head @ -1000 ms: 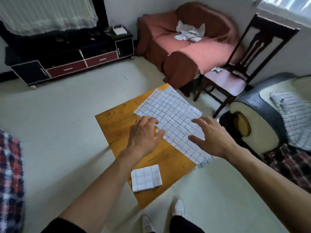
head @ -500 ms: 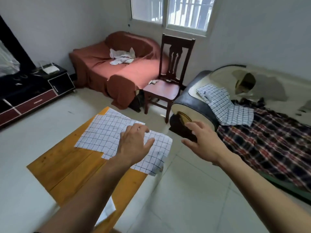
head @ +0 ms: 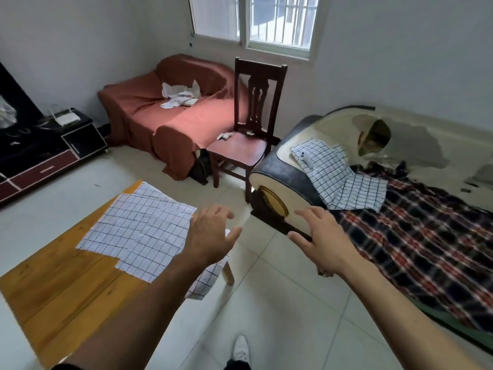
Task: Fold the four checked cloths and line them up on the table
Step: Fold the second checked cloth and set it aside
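Head view: my left hand (head: 210, 236) and right hand (head: 318, 236) hang open, empty. One checked cloth (head: 141, 225) lies spread on the bench (head: 61, 276); another checked cloth (head: 338, 177) drapes the sofa arm (head: 272, 188). Light, limp fabric, I reckon; pinch corners.

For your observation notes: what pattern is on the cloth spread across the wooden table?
White with a thin dark grid of squares, on the cloth, clearest in the head view.

Open floor: bare tile (head: 269, 287) between tabletop (head: 61, 276) and sofa, your passage toward 12 o'clock.
Obstacles: sofa arm (head: 277, 190) at 1 o'clock; chair (head: 248, 145) at 12.
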Demonstrator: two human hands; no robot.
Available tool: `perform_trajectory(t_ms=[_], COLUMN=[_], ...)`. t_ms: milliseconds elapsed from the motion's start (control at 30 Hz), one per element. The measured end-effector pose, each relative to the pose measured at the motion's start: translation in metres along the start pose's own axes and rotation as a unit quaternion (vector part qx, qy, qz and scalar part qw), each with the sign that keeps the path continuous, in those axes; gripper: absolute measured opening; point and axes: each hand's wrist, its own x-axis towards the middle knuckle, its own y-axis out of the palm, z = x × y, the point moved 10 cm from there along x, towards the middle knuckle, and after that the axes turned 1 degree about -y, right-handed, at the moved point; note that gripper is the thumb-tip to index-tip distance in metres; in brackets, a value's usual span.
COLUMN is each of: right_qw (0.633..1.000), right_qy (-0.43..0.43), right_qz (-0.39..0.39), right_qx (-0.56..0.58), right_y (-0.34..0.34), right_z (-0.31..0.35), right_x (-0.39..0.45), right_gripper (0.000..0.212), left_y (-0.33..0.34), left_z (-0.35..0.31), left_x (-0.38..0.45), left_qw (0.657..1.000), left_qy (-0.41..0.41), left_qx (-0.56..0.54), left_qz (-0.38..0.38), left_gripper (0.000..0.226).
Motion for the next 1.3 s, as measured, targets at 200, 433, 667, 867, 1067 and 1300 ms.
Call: perform_trajectory(t_ms=[200,433,667,867,1067,1300], right_qw=[0.999,0.99,0.979,0.949,0.899,0.844], right_qy=[-0.035,-0.076,-0.157,-0.272,-0.395,-0.492], right_qz=[0.024,0.085,0.102,0.132,0.181,0.213], right_qx=[-0.017,-0.079,-0.082,-0.087,-0.06,-0.008], right_y=[0.015,0.023,0.039,0.069,0.08,0.096], right_z=[-0.018,-0.026,-0.006,0.024,0.059,0.123], right_x=[0.084,0.202,0.3,0.376,0.43,0.434], right_gripper=[0.061,0.052,0.054,0.055,0.057,0.049], left_y=[0.032,0.053,0.044,0.066,0.061,0.036], left_z=[0.004,0.024,0.077,0.114,0.128,0.121], left_x=[0.092,0.192,0.235,0.24,0.218,0.158], left_qw=[0.999,0.996,0.988,0.972,0.916,0.855], left_qy=[-0.013,-0.054,-0.125,-0.221,-0.382,-0.487], left_qx=[-0.022,-0.055,-0.048,-0.047,-0.04,-0.021], left_qz=[-0.029,-0.05,-0.078,-0.071,-0.117,-0.178], left_gripper=[0.037,0.036,0.032,0.033,0.03,0.029])
